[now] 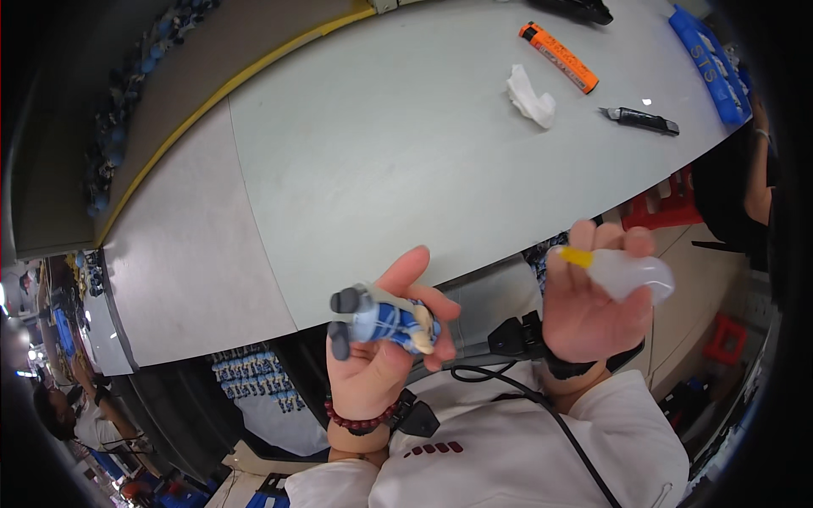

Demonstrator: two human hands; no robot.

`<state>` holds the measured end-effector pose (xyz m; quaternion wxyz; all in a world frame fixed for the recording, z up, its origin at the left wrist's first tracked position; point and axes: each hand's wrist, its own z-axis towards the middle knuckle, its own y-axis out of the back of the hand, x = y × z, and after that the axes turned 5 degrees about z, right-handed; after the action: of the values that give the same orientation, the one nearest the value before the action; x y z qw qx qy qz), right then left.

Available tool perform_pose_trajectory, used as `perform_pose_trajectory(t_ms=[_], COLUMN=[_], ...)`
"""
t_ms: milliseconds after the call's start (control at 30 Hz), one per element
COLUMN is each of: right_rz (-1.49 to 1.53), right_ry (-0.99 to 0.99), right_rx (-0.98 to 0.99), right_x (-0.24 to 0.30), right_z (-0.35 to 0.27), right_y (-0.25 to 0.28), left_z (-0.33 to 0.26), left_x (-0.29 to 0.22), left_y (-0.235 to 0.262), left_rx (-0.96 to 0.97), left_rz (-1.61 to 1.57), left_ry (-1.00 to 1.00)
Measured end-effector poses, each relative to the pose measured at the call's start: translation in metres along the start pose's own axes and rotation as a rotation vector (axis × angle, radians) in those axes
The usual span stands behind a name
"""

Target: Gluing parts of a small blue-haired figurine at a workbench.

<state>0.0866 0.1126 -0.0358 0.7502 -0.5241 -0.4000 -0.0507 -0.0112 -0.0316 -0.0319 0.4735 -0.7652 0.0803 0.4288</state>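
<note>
In my left hand (366,385) lies a small toy figurine (391,323), on its side. It has a blue and white body and dark grey feet that point left, and my fingers and thumb close around it. Over to the right, my right hand (589,328) grips a small translucent squeeze bottle (633,276). The bottle's yellow tip points left, toward the figurine but well apart from it. Both hands are off the near edge of the pale grey table (356,186), in front of my body.
On the table's far right are an orange tube (559,57), a crumpled white tissue (531,97), a black utility knife (640,120) and a blue bin (710,68). Rows of blue figurines (254,377) lie below the table. A person's arm (758,169) shows at right. A black cable (559,415) crosses my front.
</note>
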Motion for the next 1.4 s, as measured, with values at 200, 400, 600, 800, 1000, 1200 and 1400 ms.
perform_pose_trajectory(t_ms=[200, 400, 600, 800, 1000, 1200, 1400], right_rz=[-0.029, -0.225, -0.302, -0.397, -0.452, -0.590, -0.523], right_ry=[0.116, 0.030, 0.104, 0.180, 0.172, 0.117, 0.083], right_rx=[0.308, 0.240, 0.591, 0.488, 0.568, 0.778, 0.737], right_x=[0.006, 0.004, 0.005, 0.001, 0.005, 0.015, 0.011], right_z=[0.012, 0.011, 0.014, 0.010, 0.014, 0.023, 0.023], right_y=[-0.002, -0.016, -0.015, -0.026, -0.024, -0.024, -0.026], left_z=[0.000, 0.001, 0.002, 0.000, 0.001, -0.002, 0.001], left_x=[-0.002, -0.002, -0.006, -0.001, 0.000, 0.005, -0.001], left_y=[-0.005, 0.009, -0.001, -0.002, -0.010, 0.014, -0.010], left_rx=[-0.120, 0.103, 0.030, -0.118, -0.203, 0.118, -0.229], left_rz=[0.174, -0.037, -0.015, 0.085, 0.131, -0.081, 0.205], left_ry=[0.067, -0.071, -0.056, -0.020, -0.049, -0.098, -0.029])
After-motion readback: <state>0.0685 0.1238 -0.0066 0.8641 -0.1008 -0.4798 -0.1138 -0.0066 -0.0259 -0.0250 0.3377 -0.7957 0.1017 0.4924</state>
